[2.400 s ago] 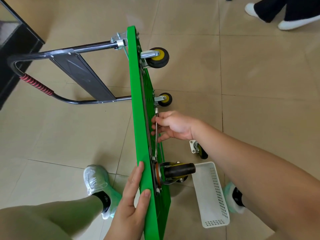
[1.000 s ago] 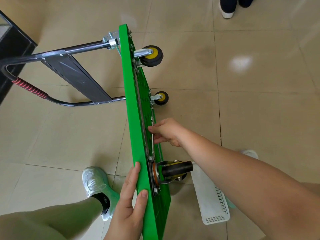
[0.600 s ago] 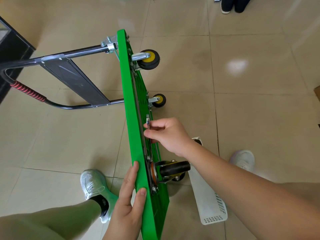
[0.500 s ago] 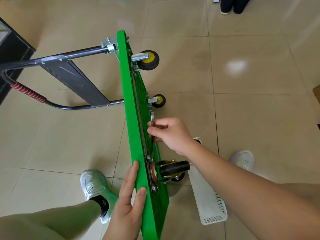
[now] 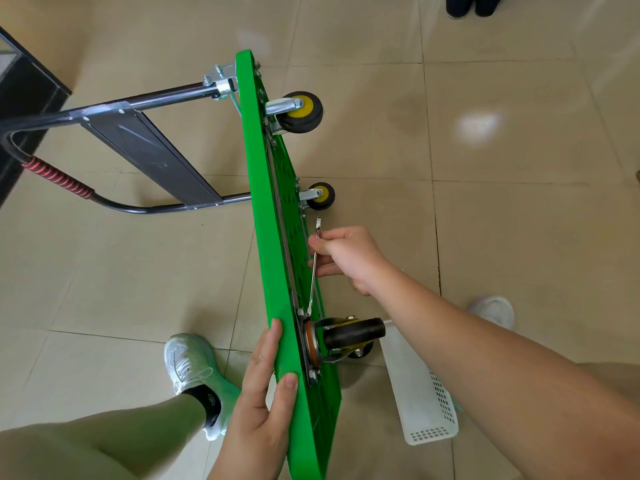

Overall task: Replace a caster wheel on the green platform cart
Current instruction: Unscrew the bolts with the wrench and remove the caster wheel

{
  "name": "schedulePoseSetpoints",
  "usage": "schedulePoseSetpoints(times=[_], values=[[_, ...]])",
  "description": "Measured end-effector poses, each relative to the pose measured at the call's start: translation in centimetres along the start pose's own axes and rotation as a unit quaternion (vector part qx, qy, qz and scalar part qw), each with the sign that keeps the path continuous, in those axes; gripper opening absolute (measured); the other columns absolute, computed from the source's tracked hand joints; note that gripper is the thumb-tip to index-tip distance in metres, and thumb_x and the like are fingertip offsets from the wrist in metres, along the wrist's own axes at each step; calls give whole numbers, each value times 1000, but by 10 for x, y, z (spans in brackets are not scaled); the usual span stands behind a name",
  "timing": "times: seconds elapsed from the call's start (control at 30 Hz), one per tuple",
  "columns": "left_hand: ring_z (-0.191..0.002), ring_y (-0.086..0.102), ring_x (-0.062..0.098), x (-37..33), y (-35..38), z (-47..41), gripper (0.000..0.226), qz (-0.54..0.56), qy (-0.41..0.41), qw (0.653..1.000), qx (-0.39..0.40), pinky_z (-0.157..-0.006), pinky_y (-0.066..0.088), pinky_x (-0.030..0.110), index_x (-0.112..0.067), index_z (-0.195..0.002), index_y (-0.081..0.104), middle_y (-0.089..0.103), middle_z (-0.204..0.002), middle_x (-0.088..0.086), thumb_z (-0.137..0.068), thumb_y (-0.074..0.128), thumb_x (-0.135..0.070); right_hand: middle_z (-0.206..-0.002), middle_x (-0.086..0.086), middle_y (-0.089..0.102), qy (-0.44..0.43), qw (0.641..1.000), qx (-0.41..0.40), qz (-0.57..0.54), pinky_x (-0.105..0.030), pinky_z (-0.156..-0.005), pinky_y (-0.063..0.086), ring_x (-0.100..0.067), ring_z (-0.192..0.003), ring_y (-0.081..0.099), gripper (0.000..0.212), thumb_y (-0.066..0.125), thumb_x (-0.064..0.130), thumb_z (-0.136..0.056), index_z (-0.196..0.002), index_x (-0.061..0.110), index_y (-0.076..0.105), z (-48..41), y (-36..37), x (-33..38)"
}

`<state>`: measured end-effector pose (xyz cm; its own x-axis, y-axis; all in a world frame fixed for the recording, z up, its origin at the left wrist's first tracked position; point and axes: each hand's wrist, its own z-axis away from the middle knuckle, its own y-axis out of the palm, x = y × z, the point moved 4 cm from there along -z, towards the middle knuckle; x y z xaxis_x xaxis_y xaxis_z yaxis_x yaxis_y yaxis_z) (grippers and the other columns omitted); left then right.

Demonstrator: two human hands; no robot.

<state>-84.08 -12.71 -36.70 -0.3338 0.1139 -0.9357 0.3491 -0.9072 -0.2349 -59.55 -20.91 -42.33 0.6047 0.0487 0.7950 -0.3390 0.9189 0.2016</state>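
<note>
The green platform cart (image 5: pixel 266 237) stands on its long edge on the tiled floor, underside facing right. A black caster wheel (image 5: pixel 353 332) with a metal mounting plate sits on the underside near me. Two yellow-hubbed wheels (image 5: pixel 301 110) are at the far end. My right hand (image 5: pixel 348 258) grips a slim metal wrench (image 5: pixel 314 268) whose lower end sits on a bolt at the caster plate. My left hand (image 5: pixel 263 403) holds the cart's upper edge, thumb on the underside face.
The folded black handle (image 5: pixel 114 147) with red grip tape lies left of the cart. A white perforated plastic basket (image 5: pixel 422 400) lies on the floor under my right arm. My shoes flank the cart. Another person's dark shoes (image 5: pixel 471 5) are at the top edge. A black cabinet stands far left.
My right hand has swung the wrench's free end away from the cart's underside. The left hand stays on the cart's edge.
</note>
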Motion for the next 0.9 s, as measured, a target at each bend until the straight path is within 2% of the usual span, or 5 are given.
schedulePoseSetpoints(times=[0.33,0.53,0.6,0.73,0.9], values=[[-151,37,2,-7,2,1,64,2,14,1000,2,-128,25,41,-33,-152,40,47,-155,-28,-92,54,-19,-92,-15,70,61,998,-19,-19,-38,-63,62,-25,-67,75,27,71,13,-94,-115,-2,63,-13,-1,-6],[-152,37,8,-6,2,2,64,6,11,1000,4,-128,26,50,-31,-153,40,46,-160,-14,-92,55,-19,-97,-16,72,35,999,-1,11,-39,-66,63,-25,-69,76,27,74,14,-91,-114,0,66,-21,-1,7],[-152,37,7,-6,1,2,65,-4,16,1000,1,-129,26,49,-35,-153,41,47,-159,-16,-92,55,-20,-103,-19,72,70,997,6,14,-39,-67,64,-27,-72,76,35,74,13,-91,-119,-4,62,-24,0,2],[-152,36,6,-5,0,1,58,-12,25,1000,2,-129,25,45,-62,-146,44,45,-157,-27,-102,57,-26,-96,-18,72,128,992,2,-5,-35,-58,62,-25,-63,74,36,72,10,-92,-122,-7,60,-30,1,-11],[-153,37,13,2,-1,0,65,-9,23,1000,11,-126,28,59,-65,-144,44,43,-161,-21,-93,60,-28,-113,-22,69,153,988,23,17,-33,-56,61,-27,-73,73,43,73,13,-92,-128,-5,57,-35,6,-22]])
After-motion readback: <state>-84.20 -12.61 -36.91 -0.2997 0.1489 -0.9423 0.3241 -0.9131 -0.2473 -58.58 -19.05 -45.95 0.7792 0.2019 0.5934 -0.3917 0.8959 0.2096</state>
